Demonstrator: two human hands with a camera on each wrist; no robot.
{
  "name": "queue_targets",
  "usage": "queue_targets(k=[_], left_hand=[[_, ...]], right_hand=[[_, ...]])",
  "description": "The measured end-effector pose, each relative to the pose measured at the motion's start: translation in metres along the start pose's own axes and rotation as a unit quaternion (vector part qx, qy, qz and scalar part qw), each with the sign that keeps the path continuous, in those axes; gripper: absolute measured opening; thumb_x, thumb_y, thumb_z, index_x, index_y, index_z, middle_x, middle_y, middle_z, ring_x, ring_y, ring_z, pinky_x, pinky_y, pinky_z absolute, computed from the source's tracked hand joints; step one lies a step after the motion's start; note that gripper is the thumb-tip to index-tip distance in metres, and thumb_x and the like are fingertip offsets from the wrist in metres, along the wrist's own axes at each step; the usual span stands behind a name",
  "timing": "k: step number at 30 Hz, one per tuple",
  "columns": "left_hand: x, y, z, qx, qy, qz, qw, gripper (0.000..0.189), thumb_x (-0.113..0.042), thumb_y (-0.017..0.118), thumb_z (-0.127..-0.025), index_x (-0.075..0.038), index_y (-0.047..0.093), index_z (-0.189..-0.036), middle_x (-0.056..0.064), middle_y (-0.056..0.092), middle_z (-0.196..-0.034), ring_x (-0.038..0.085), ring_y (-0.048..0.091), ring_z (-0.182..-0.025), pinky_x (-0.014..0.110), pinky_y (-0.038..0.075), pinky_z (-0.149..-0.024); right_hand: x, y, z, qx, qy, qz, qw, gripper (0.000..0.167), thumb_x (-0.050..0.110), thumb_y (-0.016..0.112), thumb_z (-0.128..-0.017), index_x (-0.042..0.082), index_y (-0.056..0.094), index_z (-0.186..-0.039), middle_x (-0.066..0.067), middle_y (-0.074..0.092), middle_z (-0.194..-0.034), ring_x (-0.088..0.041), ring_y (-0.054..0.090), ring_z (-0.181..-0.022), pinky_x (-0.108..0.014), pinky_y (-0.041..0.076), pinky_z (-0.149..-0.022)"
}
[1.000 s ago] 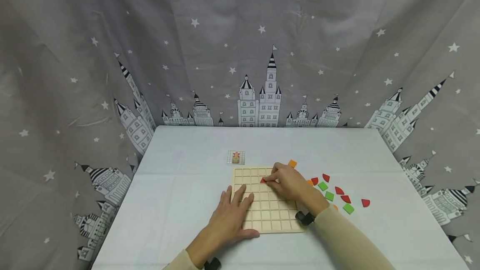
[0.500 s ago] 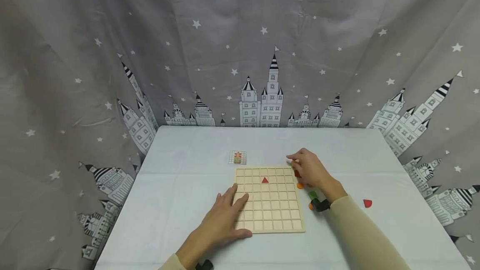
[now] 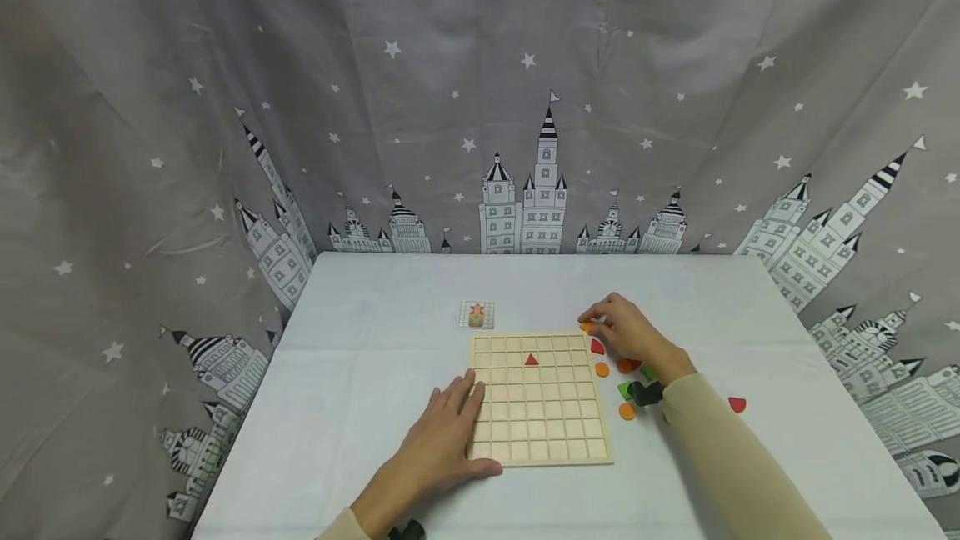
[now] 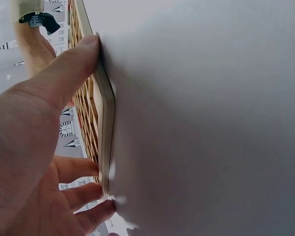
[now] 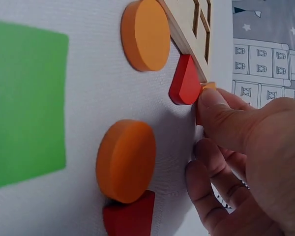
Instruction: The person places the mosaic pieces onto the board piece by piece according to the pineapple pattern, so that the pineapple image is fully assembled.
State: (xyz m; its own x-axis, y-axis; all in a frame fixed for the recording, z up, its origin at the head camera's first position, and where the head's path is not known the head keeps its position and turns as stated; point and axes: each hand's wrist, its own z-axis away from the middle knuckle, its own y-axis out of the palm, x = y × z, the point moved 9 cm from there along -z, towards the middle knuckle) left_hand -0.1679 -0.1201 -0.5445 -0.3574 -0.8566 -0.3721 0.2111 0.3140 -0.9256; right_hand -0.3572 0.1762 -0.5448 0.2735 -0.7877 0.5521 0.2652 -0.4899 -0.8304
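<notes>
Ideally, the right hand (image 3: 628, 333), pinching the flat orange piece (image 3: 587, 327) at the square wooden board (image 3: 543, 410)'s one o'clock, should lift vertically.

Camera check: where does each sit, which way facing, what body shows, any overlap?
Head: head-worn, facing forward and down at the board and curtain; left hand, right hand, sleeves show.
Left wrist: wrist-worn, facing the board's edge and tabletop; thumb, fingers and right arm show.
Right wrist: wrist-worn, facing loose pieces and the board's corner; right hand shows, pinching an orange piece.
Head and right wrist share the orange piece.
</notes>
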Motion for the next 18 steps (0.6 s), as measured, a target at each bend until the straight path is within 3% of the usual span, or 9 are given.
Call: queue_targets(k=[5, 9, 13, 18], left_hand=[[-0.001, -0.003, 0.0, 0.001, 0.001, -0.006, 1.0, 0.126, -0.068, 0.098, -0.085, 0.003, 0.046, -0.175, 0.029, 0.037, -0.187, 0.049, 0.041, -0.174, 0.071, 0.038, -0.139], [-0.002, -0.005, 0.001, 0.003, 0.003, -0.01, 0.9999, 0.126, -0.068, 0.098, -0.085, 0.004, 0.046, -0.174, 0.029, 0.038, -0.186, 0.05, 0.042, -0.173, 0.072, 0.038, -0.139], [-0.002, -0.005, 0.002, 0.001, 0.006, -0.011, 0.9999, 0.125, -0.067, 0.099, -0.085, 0.005, 0.047, -0.174, 0.03, 0.039, -0.185, 0.051, 0.043, -0.172, 0.072, 0.039, -0.138], [-0.003, -0.002, 0.005, -0.001, 0.006, -0.012, 0.9999, 0.126, -0.069, 0.097, -0.086, 0.004, 0.046, -0.175, 0.029, 0.039, -0.186, 0.05, 0.043, -0.172, 0.072, 0.04, -0.138]], right_hand=[[0.003, -0.003, -0.002, -0.018, -0.011, 0.005, 0.9998, 0.016, 0.011, 0.082, -0.109, 0.006, 0.081, -0.125, -0.015, 0.075, -0.122, -0.027, 0.068, -0.106, -0.053, 0.065, -0.107], [0.001, -0.005, 0.0, -0.032, 0.008, -0.022, 0.9992, 0.016, 0.013, 0.086, -0.107, 0.007, 0.078, -0.12, -0.01, 0.08, -0.112, -0.026, 0.07, -0.104, -0.052, 0.066, -0.107], [-0.002, -0.007, 0.007, -0.064, 0.03, -0.049, 0.9963, 0.016, 0.016, 0.087, -0.107, 0.01, 0.077, -0.118, -0.009, 0.081, -0.111, -0.027, 0.073, -0.106, -0.053, 0.066, -0.108], [0.007, -0.008, 0.022, -0.106, 0.008, -0.076, 0.9914, 0.012, 0.016, 0.085, -0.109, 0.009, 0.079, -0.116, -0.01, 0.085, -0.113, -0.027, 0.082, -0.104, -0.05, 0.069, -0.1]])
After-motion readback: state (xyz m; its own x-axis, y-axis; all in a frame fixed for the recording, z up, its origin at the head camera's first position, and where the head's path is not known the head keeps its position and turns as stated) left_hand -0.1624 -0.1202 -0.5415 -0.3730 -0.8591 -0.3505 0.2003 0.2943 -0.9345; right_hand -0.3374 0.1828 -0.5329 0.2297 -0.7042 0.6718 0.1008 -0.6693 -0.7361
